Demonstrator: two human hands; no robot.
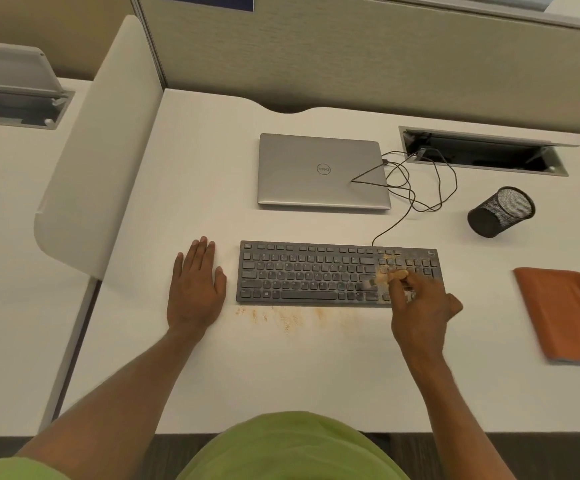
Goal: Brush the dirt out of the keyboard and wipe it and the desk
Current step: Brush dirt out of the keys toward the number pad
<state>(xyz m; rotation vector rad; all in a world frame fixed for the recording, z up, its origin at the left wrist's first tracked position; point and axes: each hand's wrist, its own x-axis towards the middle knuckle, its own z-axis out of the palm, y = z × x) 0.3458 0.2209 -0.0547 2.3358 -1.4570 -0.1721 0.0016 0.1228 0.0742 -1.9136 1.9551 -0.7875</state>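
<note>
A dark grey keyboard (309, 273) lies flat on the white desk (281, 375). Tan dirt (384, 268) covers its right-hand keys, and more dirt (283, 318) is scattered on the desk along the keyboard's front edge. My right hand (420, 306) grips a small brush (387, 276) whose pale bristles rest on the dirty keys near the number pad; the handle is mostly hidden in my fingers. My left hand (195, 285) lies flat, palm down, on the desk just left of the keyboard. An orange cloth (558, 313) lies folded at the right.
A closed silver laptop (321, 171) sits behind the keyboard, with a black cable (410, 199) looping from it to the keyboard. A black mesh pen cup (501, 211) lies tipped at the right. An open cable hatch (482, 154) is at the back right. A white divider (101, 150) stands on the left.
</note>
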